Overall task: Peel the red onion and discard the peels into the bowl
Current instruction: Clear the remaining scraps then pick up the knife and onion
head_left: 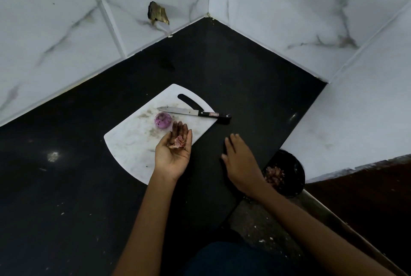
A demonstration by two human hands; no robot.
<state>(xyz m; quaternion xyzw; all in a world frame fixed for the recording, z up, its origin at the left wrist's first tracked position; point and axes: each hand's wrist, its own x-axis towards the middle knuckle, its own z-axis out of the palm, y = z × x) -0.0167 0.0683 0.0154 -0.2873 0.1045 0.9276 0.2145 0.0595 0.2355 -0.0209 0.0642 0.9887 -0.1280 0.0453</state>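
Note:
A peeled purple onion (pixel 163 120) sits on the white cutting board (pixel 133 142), near its far middle. My left hand (pixel 174 152) lies palm up over the board's right edge, just right of the onion, with pinkish onion peels (pixel 177 142) resting on its relaxed fingers. My right hand (pixel 239 160) is spread flat, palm down, over the black counter to the right of the board, holding nothing. A black bowl (pixel 295 164) with several peels inside (pixel 274 175) stands at the counter's right edge, just right of my right wrist.
A black-handled knife (pixel 193 113) lies across the board's far right corner, blade pointing left. White marble-tiled walls close the counter at the back and right. A hole (pixel 158 13) breaks the back wall tile. The counter edge drops off near my body.

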